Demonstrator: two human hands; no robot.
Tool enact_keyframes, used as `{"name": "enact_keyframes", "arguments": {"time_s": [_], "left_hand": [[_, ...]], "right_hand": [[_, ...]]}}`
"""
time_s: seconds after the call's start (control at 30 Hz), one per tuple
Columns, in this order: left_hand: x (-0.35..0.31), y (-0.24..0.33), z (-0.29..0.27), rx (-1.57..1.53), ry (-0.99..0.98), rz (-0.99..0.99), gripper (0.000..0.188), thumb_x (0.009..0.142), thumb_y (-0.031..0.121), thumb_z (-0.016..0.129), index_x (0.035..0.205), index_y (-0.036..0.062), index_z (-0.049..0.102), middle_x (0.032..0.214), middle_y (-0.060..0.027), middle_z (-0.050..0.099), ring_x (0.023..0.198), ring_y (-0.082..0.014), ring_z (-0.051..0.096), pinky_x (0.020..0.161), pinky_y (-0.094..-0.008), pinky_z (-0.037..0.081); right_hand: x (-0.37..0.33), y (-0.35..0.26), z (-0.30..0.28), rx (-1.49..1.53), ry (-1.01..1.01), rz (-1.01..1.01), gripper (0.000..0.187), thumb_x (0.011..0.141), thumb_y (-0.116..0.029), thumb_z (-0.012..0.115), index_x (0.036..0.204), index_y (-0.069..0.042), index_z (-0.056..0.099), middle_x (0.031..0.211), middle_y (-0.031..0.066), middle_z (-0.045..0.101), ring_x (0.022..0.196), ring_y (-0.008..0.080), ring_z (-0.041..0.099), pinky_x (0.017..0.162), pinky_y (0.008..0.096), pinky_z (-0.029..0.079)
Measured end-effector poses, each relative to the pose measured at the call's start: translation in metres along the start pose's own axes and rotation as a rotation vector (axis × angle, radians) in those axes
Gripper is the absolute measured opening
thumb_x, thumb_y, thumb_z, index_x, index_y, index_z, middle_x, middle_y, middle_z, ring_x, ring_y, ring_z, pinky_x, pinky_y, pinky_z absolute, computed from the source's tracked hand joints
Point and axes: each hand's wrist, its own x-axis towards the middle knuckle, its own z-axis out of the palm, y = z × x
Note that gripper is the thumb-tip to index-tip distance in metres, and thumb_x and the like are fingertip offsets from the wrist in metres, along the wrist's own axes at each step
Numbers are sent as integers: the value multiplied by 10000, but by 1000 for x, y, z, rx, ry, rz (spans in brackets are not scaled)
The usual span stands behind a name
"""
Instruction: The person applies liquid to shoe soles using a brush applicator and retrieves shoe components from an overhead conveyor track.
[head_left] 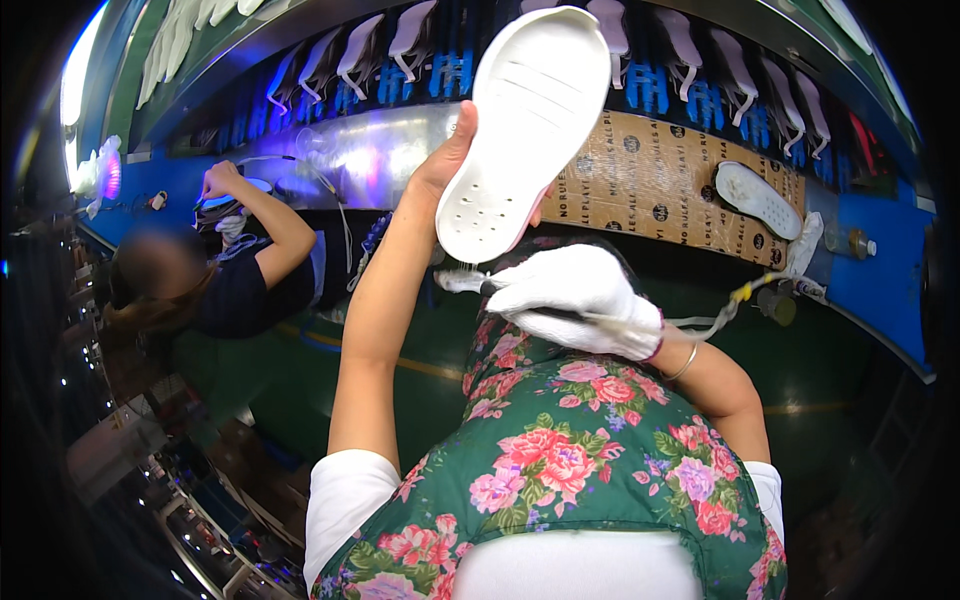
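Observation:
A white shoe sole (525,120) is held up in front of me, its hollow inner face toward me, with slots across the middle and small holes near the lower end. My bare left hand (443,165) grips it by the edges, thumb on the left side, fingers mostly hidden behind it. In a white glove, my right hand (570,300) is closed around a brush (462,281) just under the sole's lower end. The bristles are at or very near the edge; contact is hard to tell. A pale hose (715,325) runs off to the right from beside this hand.
Beyond the sole lies a bench covered with printed brown cardboard (640,190), with another white sole (757,200) at its right. Shoe uppers (360,50) hang in a row behind. A small bottle (860,243) stands far right. A co-worker (260,250) sits at left.

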Motion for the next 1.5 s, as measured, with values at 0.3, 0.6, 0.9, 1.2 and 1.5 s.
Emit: {"name": "enact_keyframes", "arguments": {"time_s": [0.3,0.6,0.9,1.2,1.5], "left_hand": [[12,15,16,509,434,-278,709,967,612,437,1413,66,506,1280,-156,624,1085,-243,662,854,-392,594],[27,24,41,1191,463,-660,1017,806,880,369,1388,65,550,1342,-210,579,1214,-301,591,1007,-386,485],[35,28,39,1386,399,-779,1101,772,921,321,1427,55,501,1443,-240,471,1334,-366,470,1102,-425,387],[42,34,44,1429,374,-768,1122,774,922,309,1446,37,466,1482,-255,414,1371,-388,415,1120,-446,361],[43,43,56,1444,427,-752,1074,783,914,318,1435,81,503,1452,-248,461,1335,-386,463,1085,-428,402]], "right_hand": [[-6,5,8,-412,-95,-85,374,745,-65,758,1107,-113,680,1054,115,699,768,267,682,639,351,550],[-5,6,-2,-304,0,29,252,783,-50,742,1024,-117,722,950,78,714,852,289,695,760,358,558],[-4,6,-13,-28,82,452,161,807,-45,750,963,-84,750,950,55,746,898,180,717,846,311,558],[-3,9,-19,-46,73,470,165,810,-43,751,975,-36,750,956,76,754,853,161,719,819,296,566],[1,2,-7,-214,-3,84,227,761,-13,762,970,-99,738,911,110,725,810,261,715,733,333,565]]}}
